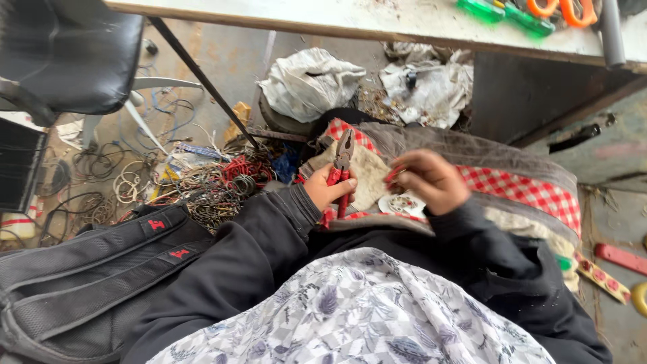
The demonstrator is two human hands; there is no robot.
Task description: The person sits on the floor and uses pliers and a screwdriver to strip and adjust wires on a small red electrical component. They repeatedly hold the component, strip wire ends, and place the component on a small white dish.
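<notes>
Left hand (328, 191) grips red-handled pliers (342, 166), jaws pointing away, above the checked cloth (519, 185) on the lap. Right hand (431, 180) pinches a small red piece (394, 173) just beside the pliers.

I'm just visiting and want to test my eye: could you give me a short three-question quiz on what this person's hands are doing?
1. True or false: the left hand grips red-handled pliers.
2. What lies left of the lap? A) a black backpack B) a ladder C) a bucket
3. Fill in: the right hand pinches something small and ____ in colour, above a round white part.

Key: 1 true; 2 A; 3 red.
</notes>
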